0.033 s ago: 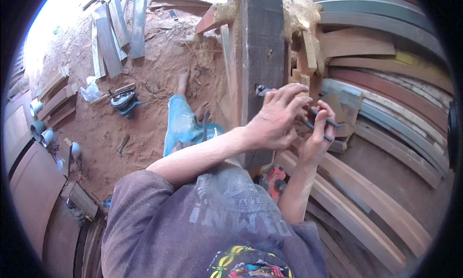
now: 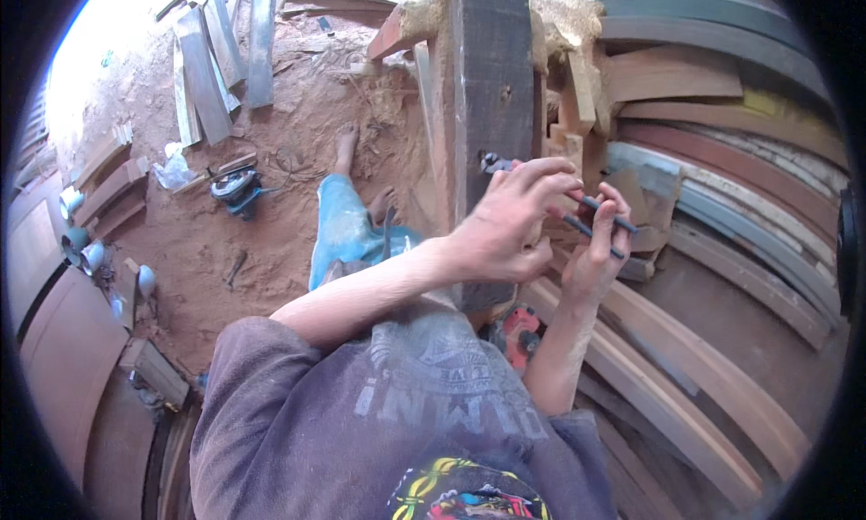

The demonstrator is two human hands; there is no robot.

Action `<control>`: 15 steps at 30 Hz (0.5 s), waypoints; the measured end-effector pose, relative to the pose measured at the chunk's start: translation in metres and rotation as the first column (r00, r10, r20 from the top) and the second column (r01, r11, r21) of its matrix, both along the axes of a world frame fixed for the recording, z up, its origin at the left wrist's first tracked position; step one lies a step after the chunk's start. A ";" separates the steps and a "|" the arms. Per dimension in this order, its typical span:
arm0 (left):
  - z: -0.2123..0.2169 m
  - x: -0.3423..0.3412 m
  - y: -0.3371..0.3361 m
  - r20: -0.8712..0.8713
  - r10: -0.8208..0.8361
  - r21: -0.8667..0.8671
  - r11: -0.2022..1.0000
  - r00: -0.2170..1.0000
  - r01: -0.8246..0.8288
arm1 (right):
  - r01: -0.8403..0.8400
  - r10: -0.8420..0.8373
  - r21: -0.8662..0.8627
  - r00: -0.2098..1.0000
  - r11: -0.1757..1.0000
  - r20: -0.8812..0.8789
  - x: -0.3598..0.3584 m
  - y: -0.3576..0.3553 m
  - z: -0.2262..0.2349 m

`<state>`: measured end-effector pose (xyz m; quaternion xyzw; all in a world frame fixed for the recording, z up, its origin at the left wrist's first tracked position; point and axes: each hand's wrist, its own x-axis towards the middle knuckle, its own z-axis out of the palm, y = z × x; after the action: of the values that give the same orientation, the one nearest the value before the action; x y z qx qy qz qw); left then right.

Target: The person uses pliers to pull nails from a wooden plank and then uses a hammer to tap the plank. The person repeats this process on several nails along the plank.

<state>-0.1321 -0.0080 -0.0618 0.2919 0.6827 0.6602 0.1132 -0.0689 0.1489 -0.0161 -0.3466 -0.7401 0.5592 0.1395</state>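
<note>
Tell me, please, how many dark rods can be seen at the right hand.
2. At the right hand, the upper rod shows near the fingertips; the lower rod shows below it, nearer the palm. More may be hidden behind the hands.

A two-handled tool (image 2: 625, 223) slants down to the right, its middle hidden under the left hand (image 2: 510, 224). Two slim, dark handles stick out beyond it — roughly parallel, a narrow gap between them — and run through the grasp of the right hand (image 2: 591, 258). At the other end a grey metal head (image 2: 492, 163) (seemingly the same tool's) shows over the dark beam (image 2: 492, 78); whether it touches the wood cannot be told.
</note>
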 end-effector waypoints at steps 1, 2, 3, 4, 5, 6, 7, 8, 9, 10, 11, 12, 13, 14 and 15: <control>0.004 -0.007 -0.017 0.009 -0.075 0.113 0.991 0.997 0.073 | 0.009 -0.009 0.011 1.000 1.000 -0.014 0.005 0.003 -0.002; 0.024 -0.015 -0.040 0.167 -0.197 0.234 0.960 0.966 0.155 | 0.011 -0.010 0.020 1.000 1.000 -0.029 0.007 0.008 -0.007; 0.041 -0.023 -0.055 0.063 -0.203 0.288 0.941 0.977 0.177 | 0.014 -0.013 0.029 0.999 0.999 -0.032 0.012 0.010 -0.010; 0.068 -0.027 -0.071 0.114 -0.229 0.394 0.904 0.967 0.168 | 0.034 -0.034 0.020 0.999 0.999 -0.014 0.013 0.009 -0.010; 0.091 -0.030 -0.087 0.106 -0.229 0.469 0.870 0.968 0.154 | 0.078 -0.078 -0.073 0.997 0.994 -0.007 0.010 0.007 -0.015; 0.113 -0.037 -0.093 0.085 -0.288 0.568 0.801 0.954 0.191 | 0.101 -0.104 -0.081 0.994 0.992 -0.043 0.021 0.007 -0.011; 0.129 -0.034 -0.103 0.054 -0.296 0.634 0.748 0.954 0.196 | 0.066 -0.078 -0.111 0.991 0.992 -0.105 0.016 0.009 -0.019; 0.138 -0.036 -0.107 0.035 -0.304 0.659 0.723 0.952 0.207 | 0.070 -0.082 -0.105 0.991 0.992 -0.108 0.010 0.007 -0.023; 0.147 -0.033 -0.113 0.016 -0.314 0.694 0.687 0.949 0.215 | 0.074 -0.084 -0.095 0.991 0.993 -0.103 0.010 0.004 -0.022; 0.153 -0.027 -0.117 -0.001 -0.321 0.719 0.658 0.947 0.223 | 0.077 -0.085 -0.085 0.992 0.993 -0.098 0.010 0.001 -0.020; 0.158 -0.019 -0.121 -0.012 -0.324 0.737 0.636 0.946 0.227 | 0.077 -0.089 -0.113 0.990 0.991 -0.106 0.010 -0.003 -0.017; 0.164 -0.011 -0.124 -0.025 -0.324 0.754 0.616 0.946 0.230 | 0.074 -0.090 -0.140 0.989 0.987 -0.113 0.010 -0.006 -0.014; 0.168 -0.004 -0.128 -0.028 -0.313 0.763 0.607 0.949 0.222 | 0.068 -0.088 -0.171 0.990 0.983 -0.112 0.012 -0.011 -0.013; 0.172 0.004 -0.132 -0.033 -0.302 0.768 0.602 0.953 0.217 | 0.042 -0.056 -0.139 0.994 0.989 -0.098 0.017 -0.008 -0.020; 0.174 0.010 -0.135 -0.037 -0.295 0.775 0.594 0.955 0.214 | 0.015 -0.024 -0.102 0.996 0.995 -0.087 0.024 0.002 -0.034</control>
<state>-0.1223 -0.1432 0.1120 0.3747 0.2798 0.8779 0.1026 -0.0448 0.1506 -0.0502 -0.3354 -0.7004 0.6094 0.1596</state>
